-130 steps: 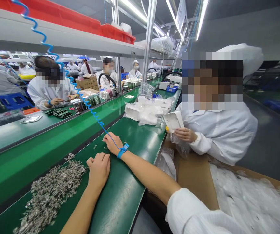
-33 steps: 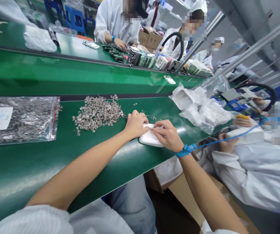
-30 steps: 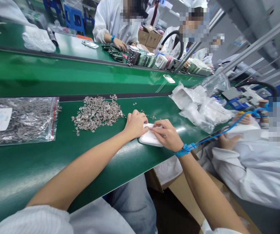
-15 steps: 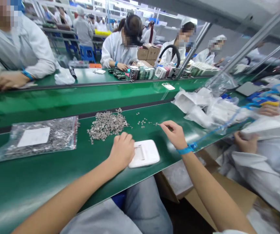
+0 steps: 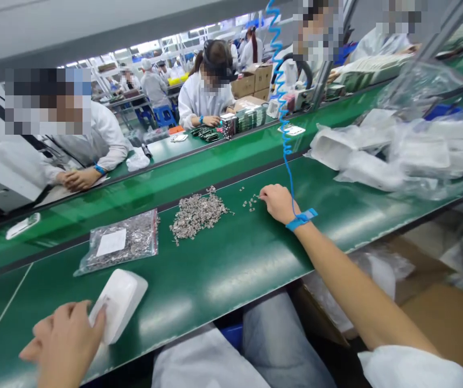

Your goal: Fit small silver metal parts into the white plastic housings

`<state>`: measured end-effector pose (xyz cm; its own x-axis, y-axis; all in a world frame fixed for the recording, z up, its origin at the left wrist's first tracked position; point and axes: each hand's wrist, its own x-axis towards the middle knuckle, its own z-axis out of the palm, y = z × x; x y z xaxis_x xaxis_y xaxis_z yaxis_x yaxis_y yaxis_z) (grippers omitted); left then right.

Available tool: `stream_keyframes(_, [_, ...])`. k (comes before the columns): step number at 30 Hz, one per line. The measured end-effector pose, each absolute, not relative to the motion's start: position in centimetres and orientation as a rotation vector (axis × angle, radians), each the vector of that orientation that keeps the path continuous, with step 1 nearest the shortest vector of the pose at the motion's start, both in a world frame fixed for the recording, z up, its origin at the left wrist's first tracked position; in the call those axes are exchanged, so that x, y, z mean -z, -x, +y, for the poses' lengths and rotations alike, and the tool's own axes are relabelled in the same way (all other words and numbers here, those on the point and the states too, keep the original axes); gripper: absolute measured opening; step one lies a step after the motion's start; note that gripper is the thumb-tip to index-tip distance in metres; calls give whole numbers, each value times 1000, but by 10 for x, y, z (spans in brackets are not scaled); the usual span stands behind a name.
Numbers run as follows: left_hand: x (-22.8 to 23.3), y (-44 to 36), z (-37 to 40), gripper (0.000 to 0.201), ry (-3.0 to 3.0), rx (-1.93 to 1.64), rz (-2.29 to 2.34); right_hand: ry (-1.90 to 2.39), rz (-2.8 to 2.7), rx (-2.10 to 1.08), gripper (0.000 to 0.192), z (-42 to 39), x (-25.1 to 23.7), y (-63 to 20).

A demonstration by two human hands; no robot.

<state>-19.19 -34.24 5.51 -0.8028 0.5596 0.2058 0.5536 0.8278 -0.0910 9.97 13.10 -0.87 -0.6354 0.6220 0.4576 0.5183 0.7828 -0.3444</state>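
Observation:
At the lower left, my left hand [image 5: 68, 334] grips a white plastic housing [image 5: 120, 304] by its near left side, thumb on the face; the housing is tilted above the green bench. My right hand [image 5: 278, 202] is further out, fingers drawn together at a few loose small metal clips [image 5: 251, 202]. Whatever is between its fingertips is too small to make out. To the left of those clips lies a heap of the same metal pieces [image 5: 199, 213]. A clear zip bag [image 5: 120, 241] with a white label, full of similar pieces, lies beyond the housing.
Plastic-wrapped white housings [image 5: 401, 151] are piled at the right of the bench [image 5: 223, 275]. A coiled blue cord [image 5: 286, 129] runs to my right wristband. Co-workers sit across the raised green strip [image 5: 167, 178]. An open carton [image 5: 336, 312] stands below the bench edge.
My left hand has carried the white housing leftward, off its place beside the heap, and tilted it. My right hand stays by the loose clips, its fingers now curled closer. The camera view has shifted.

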Motion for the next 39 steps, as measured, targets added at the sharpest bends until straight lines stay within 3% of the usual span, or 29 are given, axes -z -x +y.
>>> stream_keyframes(3, [-67,161,-277,45,933,162,-2544,677,-2211,-514,30,114,-12,-82])
stream_keyframes(5, [-60,130,-205,29,1354,574,-2412,634,-2077,-691,27,100,-25,-60])
stream_keyframes(9, [-23,86,-65,18,1610,1138,-2080,625,-1726,-1214,17,78,-29,-20])
stream_keyframes(12, [7,83,-14,16,1591,1247,-1935,573,-1562,-1368,17,74,-13,-8])
stream_keyframes(17, [21,94,-11,10,1704,1289,-1849,518,-1574,-1368,14,81,5,-9])
stream_keyframes(24, [13,96,-9,12,1772,1624,-1857,539,-1624,-1313,17,81,2,-10])
stream_keyframes(39, [18,97,-12,12,1596,1282,-1847,609,-1783,-1376,16,76,-1,-20])
